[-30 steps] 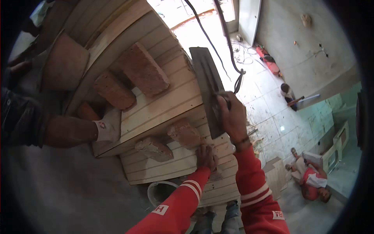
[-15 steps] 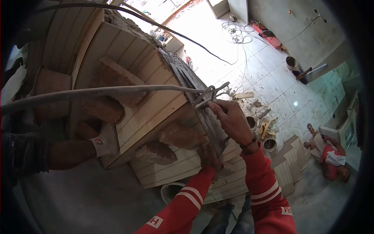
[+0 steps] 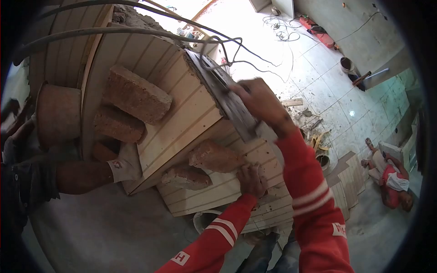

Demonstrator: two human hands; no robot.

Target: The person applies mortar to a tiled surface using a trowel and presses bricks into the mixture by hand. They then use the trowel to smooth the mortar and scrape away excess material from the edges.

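Right hand (image 3: 260,103) fingers closed around trowel (image 3: 217,88), long axis diagonal, tip pointing upper left, left hand (image 3: 252,179) fingers flat on grooved panel (image 3: 195,200), beside brick lump (image 3: 215,157)

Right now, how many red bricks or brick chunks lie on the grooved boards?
5. One large red brick on the upper grooved board, a second below it, a third half hidden at that board's edge, two mortar-caked chunks on the lower board. More may be hidden.
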